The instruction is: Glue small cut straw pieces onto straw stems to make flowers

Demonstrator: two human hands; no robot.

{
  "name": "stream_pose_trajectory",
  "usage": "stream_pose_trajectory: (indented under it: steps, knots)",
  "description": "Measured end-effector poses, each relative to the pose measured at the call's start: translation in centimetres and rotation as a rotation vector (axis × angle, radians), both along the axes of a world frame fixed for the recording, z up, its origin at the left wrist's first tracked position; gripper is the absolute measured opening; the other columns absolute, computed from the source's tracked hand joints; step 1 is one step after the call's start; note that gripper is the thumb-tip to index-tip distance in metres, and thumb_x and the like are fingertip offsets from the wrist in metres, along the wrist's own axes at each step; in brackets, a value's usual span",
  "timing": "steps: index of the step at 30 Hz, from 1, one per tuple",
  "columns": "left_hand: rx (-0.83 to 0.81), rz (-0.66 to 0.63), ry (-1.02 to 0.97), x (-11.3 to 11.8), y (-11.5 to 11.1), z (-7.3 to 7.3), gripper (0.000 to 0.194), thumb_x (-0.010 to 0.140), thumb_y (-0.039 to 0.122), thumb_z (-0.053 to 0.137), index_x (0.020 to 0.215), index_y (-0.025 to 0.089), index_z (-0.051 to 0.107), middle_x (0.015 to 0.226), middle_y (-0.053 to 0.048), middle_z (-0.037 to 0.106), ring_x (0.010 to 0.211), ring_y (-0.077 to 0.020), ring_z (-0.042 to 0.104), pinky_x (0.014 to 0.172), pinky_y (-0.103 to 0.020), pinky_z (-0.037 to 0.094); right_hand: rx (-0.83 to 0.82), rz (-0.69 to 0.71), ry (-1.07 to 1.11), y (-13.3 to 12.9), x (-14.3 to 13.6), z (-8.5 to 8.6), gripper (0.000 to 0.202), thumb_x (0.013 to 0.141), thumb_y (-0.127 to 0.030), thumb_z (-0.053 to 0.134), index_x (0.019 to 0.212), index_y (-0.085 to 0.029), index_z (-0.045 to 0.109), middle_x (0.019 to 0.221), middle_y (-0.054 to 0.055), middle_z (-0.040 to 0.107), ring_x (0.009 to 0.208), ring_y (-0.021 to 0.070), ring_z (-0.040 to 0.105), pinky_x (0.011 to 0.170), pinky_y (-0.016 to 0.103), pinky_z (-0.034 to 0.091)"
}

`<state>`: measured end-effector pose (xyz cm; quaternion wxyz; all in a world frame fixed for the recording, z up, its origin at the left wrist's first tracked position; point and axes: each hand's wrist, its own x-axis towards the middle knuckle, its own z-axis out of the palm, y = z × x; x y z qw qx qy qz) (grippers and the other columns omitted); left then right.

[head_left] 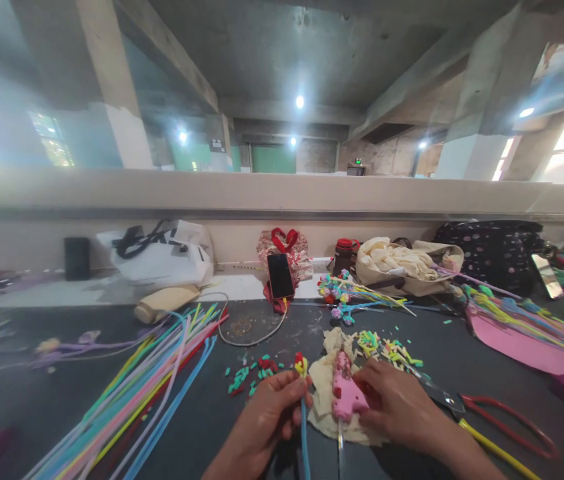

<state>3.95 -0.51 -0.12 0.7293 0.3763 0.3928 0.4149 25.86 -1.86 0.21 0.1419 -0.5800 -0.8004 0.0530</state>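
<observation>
My left hand (275, 407) pinches a blue stem (305, 440) just below its small red and yellow flower head (301, 363). The stem hangs down past the lower frame edge. Just right of it, a pink glue gun (345, 390) lies on a crumpled cream cloth (321, 380), its nozzle end pointing away from me and a clear glue stick (341, 443) coming out of its rear. My right hand (392, 403) is closed around the gun's handle from the right, thumb below and fingers above; some fingertips are hidden. Small cut pieces, green and red (247, 377), lie beyond my left hand.
Long coloured stems (147, 400) spread over the left. Red-handled scissors (492, 410) lie at right, near yellow-green cut pieces (387, 350). Finished flowers (342, 293), a phone (281, 275) on a cable, a white bag (162, 257) and a cream cloth bag (402, 267) stand farther back.
</observation>
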Motion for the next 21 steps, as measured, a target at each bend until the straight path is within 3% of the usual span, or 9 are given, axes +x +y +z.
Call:
stream_pose_trajectory:
  steps: [3,5,10,17,21]
  knots:
    - [-0.02,-0.019,-0.01,1.2,0.4,-0.2,0.024,0.063,0.033,0.065,0.058,0.011,0.057,0.048,0.002,0.054,0.036,-0.0023,0.041,0.033,-0.012,0.022,-0.019,-0.017,-0.056,-0.1,-0.1,-0.7,0.019,0.059,-0.026,0.059,0.078,-0.021,0.059,0.079,0.001,0.056,0.074,0.0174,0.051,0.062,0.025,0.031]
    - [-0.108,-0.013,-0.028,1.9,0.9,-0.3,0.021,0.064,0.031,0.065,0.065,0.011,0.06,0.053,0.001,0.058,0.044,-0.0058,0.05,0.041,-0.014,0.034,-0.033,-0.026,-0.055,0.0,-0.1,-1.0,0.017,0.06,-0.025,0.058,0.076,-0.021,0.058,0.079,0.001,0.056,0.073,0.0169,0.051,0.062,0.025,0.03]
    - [-0.249,0.095,-0.03,2.8,1.7,-0.9,0.015,0.066,0.026,0.062,0.068,0.012,0.057,0.073,-0.007,0.065,0.065,-0.0136,0.061,0.059,-0.023,0.046,-0.08,-0.038,0.068,0.4,0.6,-0.6,0.011,0.059,-0.021,0.055,0.07,-0.019,0.058,0.072,-0.001,0.056,0.066,0.0142,0.05,0.058,0.023,0.03]
    - [-0.181,0.053,0.047,2.9,1.3,-0.7,0.018,0.065,0.029,0.063,0.07,0.013,0.058,0.081,-0.009,0.066,0.073,-0.0166,0.062,0.065,-0.029,0.047,-0.268,0.083,0.52,0.5,3.0,2.2,0.023,0.063,-0.029,0.056,0.08,-0.016,0.065,0.075,0.0,0.059,0.071,0.0163,0.051,0.06,0.022,0.035]
    - [-0.183,0.075,0.049,2.9,1.3,-0.8,0.02,0.063,0.03,0.064,0.073,0.014,0.057,0.086,-0.01,0.066,0.076,-0.0173,0.062,0.066,-0.029,0.048,-0.377,-0.035,0.976,1.0,4.6,1.6,0.032,0.058,-0.038,0.063,0.078,-0.013,0.065,0.066,0.001,0.059,0.059,0.0143,0.049,0.053,0.022,0.035]
